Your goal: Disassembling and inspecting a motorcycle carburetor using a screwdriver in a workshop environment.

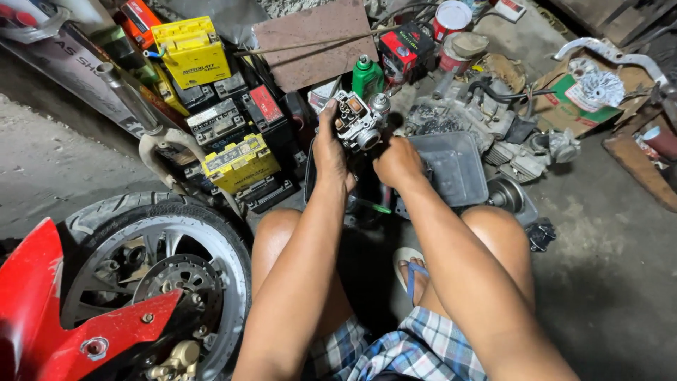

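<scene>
1. While the person squats over a concrete floor (606,282), the left hand (330,152) holds a metal carburetor (356,120) by its left side, grip closed around the body, fingers up along its flank.
2. Right hand (397,162): just beside the carburetor's lower right. Whether its grip closes on the part cannot be told; the fingers are hidden behind the knuckles.
3. Carburetor: held above the floor, between the two hands, round opening facing the camera.
4. Grey plastic tray (455,169): on the floor, just right of the right hand.
5. Green bottle (367,76): upright, just behind the carburetor.
6. Yellow and black batteries (240,162): stacked to the left of the hands.
7. Engine parts (493,127): heaped behind the tray.
8. Motorcycle front wheel (162,268) with brake disc and red fender (42,296): lower left, beside the person's left knee.
</scene>
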